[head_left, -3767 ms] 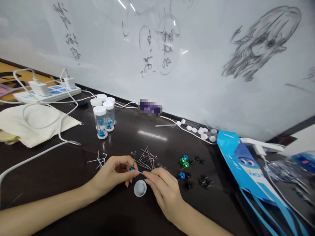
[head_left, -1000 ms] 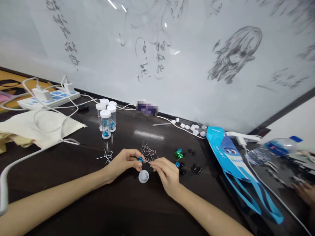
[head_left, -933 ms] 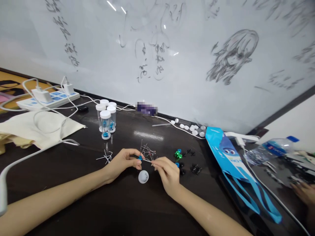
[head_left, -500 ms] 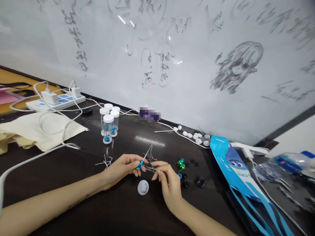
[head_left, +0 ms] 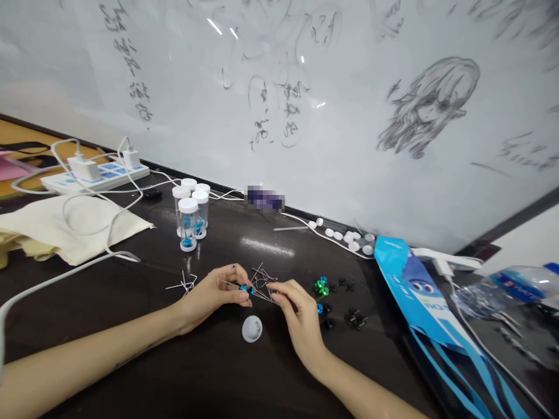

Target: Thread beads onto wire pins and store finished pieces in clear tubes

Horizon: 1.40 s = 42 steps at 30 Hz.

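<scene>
Between the fingertips of my left hand (head_left: 213,294) is a small shiny blue metal part (head_left: 247,289), with a thin metal rod running back from it across the palm side. My right hand (head_left: 301,320) has thumb and fingers closed together at the ends of some thin metal rods (head_left: 263,297); whether it grips one is unclear. Behind the fingertips lies a loose heap of bent thin metal rods (head_left: 262,274), some with small reddish spots. A translucent white round cap or cup (head_left: 252,329) rests on the dark table just in front of both hands.
Several clear tubes with white lids (head_left: 188,206) stand at back left. More bent rods (head_left: 186,285) lie beside my left wrist. Small green parts (head_left: 322,287) and black parts (head_left: 356,319) lie at right, near a blue bag (head_left: 399,279). White caps (head_left: 349,237) line the whiteboard.
The blue part in my left hand has turned, its rod tipping from upright to nearly level. My right fingers have drawn closer together at the rods. The view has shifted slightly.
</scene>
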{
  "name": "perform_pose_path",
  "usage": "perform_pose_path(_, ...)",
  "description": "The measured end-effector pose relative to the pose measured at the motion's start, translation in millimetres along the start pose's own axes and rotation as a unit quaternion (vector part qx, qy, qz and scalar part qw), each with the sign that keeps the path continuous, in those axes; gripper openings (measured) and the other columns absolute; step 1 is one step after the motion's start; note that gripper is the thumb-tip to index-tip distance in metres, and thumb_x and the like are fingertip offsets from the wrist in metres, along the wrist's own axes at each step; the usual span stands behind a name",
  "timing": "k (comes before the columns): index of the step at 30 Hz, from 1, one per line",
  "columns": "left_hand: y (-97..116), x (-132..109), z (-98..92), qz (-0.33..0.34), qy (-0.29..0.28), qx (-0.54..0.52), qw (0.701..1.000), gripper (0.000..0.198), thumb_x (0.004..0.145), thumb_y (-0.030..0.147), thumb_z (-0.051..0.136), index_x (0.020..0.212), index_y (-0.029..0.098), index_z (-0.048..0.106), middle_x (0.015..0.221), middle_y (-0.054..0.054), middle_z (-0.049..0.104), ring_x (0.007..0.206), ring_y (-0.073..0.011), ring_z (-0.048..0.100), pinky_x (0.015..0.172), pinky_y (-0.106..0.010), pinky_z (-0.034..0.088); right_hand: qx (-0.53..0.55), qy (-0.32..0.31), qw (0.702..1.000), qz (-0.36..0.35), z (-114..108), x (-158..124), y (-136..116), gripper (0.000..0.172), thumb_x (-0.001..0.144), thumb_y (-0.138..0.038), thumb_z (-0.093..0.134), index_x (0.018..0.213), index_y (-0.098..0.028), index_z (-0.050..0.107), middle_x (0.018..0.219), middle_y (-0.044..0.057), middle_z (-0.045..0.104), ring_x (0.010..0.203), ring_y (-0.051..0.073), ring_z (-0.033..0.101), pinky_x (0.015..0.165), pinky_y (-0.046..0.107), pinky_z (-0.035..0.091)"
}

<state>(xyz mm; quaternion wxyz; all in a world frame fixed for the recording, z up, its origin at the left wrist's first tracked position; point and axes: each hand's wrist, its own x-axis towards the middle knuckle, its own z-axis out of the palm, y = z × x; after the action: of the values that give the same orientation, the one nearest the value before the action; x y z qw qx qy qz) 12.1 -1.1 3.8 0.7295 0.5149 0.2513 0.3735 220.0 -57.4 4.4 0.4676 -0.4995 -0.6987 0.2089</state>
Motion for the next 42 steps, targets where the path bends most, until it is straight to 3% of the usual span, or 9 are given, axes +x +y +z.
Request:
perform_pose_path(5, -1.8, 0.4, -1.9, -0.006, 0.000, 0.007, 1.000, 0.019, 0.072, 0.015, 0.079, 0.088, 0.015, 0.068, 0.084, -0.001, 0.068, 0.073, -0.0150, 0.067, 0.073, -0.028, 0.050, -0.046, -0.040, 0.998, -0.004, 2.0, -0.2, 0.0, 0.024, 0.089, -0.017, 0.063, 0.111, -0.024, 0.071, 0.086, 0.002, 0.061, 0.070, 0.015, 0.057, 0.063, 0.026, 0.047)
perform_pose_path(10, -4.6, 2.0, -6.2, -0.009, -0.022, 0.029, 0.999, 0.018, 0.074, 0.018, 0.077, 0.092, 0.015, 0.073, 0.077, -0.003, 0.071, 0.071, -0.0160, 0.065, 0.075, -0.031, 0.051, -0.056, -0.037, 0.998, -0.015, 1.7, -0.8, -2.3, 0.026, 0.095, -0.013, 0.051, 0.109, -0.025, 0.069, 0.094, 0.004, 0.059, 0.080, 0.016, 0.058, 0.071, 0.027, 0.049)
perform_pose_path(17, 1.5, 0.3, -2.0, -0.008, 0.008, 0.003, 1.000, 0.017, 0.069, 0.015, 0.081, 0.080, 0.016, 0.069, 0.098, -0.005, 0.072, 0.086, -0.0178, 0.065, 0.084, -0.032, 0.049, -0.041, -0.013, 0.999, -0.008, 2.1, -0.7, -2.8, 0.024, 0.097, -0.015, 0.046, 0.106, -0.023, 0.066, 0.096, 0.004, 0.054, 0.080, 0.017, 0.055, 0.071, 0.028, 0.046)
perform_pose_path(31, -1.3, 1.1, -2.6, -0.012, -0.021, 0.003, 1.000, 0.018, 0.070, 0.013, 0.079, 0.078, 0.016, 0.063, 0.093, -0.006, 0.074, 0.078, -0.0155, 0.065, 0.079, -0.029, 0.047, -0.056, -0.034, 0.998, 0.006, 1.9, -0.9, -3.0, 0.025, 0.094, -0.010, 0.047, 0.097, -0.023, 0.068, 0.093, 0.003, 0.050, 0.077, 0.015, 0.053, 0.069, 0.026, 0.044)
perform_pose_path(42, -0.5, 0.1, -3.7, -0.022, -0.026, 0.047, 0.998, 0.019, 0.071, 0.019, 0.079, 0.088, 0.016, 0.071, 0.098, -0.006, 0.074, 0.097, -0.0226, 0.065, 0.092, -0.037, 0.045, -0.052, -0.047, 0.997, 0.015, 2.1, 0.2, -4.2, 0.028, 0.091, -0.005, 0.047, 0.091, -0.023, 0.068, 0.092, 0.002, 0.050, 0.078, 0.015, 0.053, 0.070, 0.026, 0.043)
